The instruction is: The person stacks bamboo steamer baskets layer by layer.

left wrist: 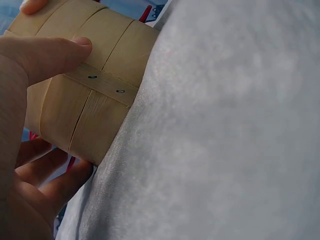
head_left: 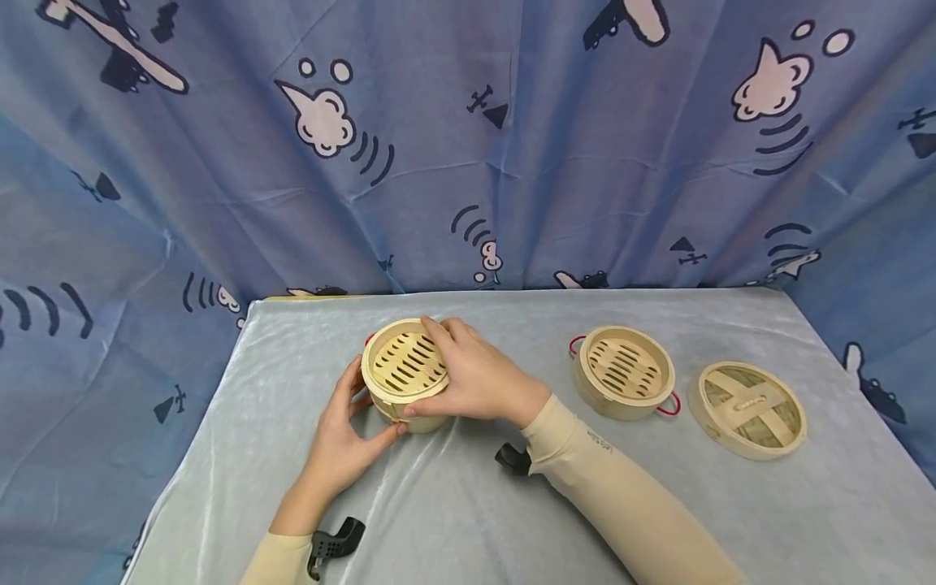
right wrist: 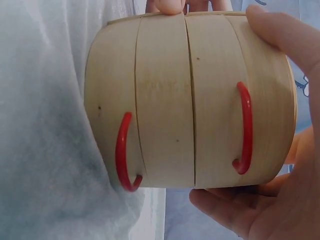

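Two round bamboo steamer baskets stand stacked on the cloth, left of the middle in the head view. The upper basket point(head_left: 404, 366) shows a slatted floor, and the lower basket point(right wrist: 165, 100) sits directly beneath it. My right hand point(head_left: 483, 378) grips the upper basket's rim from the right, thumb in front and fingers at the far side. From the left, my left hand point(head_left: 340, 451) holds the stack's side between thumb and fingers. In the right wrist view, each tier has a red handle point(right wrist: 247, 127) on its side. The baskets hide part of the left fingers.
Right of the stack stands another steamer basket point(head_left: 624, 370) with red handles. Beyond it lies a woven bamboo lid point(head_left: 747, 409) with a small grip on top. A pale grey cloth point(head_left: 453, 512) covers the table, and a blue patterned curtain point(head_left: 424, 203) hangs behind.
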A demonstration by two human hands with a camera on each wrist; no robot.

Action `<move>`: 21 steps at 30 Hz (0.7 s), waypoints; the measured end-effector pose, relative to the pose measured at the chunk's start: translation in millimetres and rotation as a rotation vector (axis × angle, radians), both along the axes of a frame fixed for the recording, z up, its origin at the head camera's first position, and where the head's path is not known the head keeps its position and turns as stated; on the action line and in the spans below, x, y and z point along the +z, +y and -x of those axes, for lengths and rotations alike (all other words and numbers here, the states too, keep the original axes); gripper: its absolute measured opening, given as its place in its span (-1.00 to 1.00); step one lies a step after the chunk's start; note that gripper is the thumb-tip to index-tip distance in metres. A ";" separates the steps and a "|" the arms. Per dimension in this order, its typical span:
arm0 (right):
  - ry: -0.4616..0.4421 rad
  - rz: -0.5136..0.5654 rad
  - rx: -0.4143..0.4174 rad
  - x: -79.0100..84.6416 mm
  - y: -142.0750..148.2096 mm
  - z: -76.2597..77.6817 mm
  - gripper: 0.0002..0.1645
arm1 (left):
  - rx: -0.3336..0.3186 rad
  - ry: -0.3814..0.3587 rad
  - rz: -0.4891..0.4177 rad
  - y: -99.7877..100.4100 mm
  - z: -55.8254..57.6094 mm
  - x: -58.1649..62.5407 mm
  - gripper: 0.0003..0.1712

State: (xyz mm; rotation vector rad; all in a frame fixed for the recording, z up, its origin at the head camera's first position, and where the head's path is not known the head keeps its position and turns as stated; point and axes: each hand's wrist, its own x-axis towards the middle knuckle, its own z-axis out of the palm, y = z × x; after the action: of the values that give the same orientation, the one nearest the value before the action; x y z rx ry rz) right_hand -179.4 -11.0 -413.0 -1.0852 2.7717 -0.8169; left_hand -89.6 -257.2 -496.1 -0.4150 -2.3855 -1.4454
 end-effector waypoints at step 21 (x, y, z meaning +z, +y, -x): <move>-0.015 0.017 0.031 -1.5 6.3 -3.2 0.60 | -0.009 -0.035 -0.022 1.4 0.5 -0.1 0.38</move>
State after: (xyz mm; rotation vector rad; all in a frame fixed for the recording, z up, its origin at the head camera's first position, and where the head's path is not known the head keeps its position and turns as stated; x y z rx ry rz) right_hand -176.3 -4.6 -414.5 -1.1173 2.7331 -0.8426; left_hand -90.1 -255.9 -496.3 -0.3992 -2.3957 -1.4935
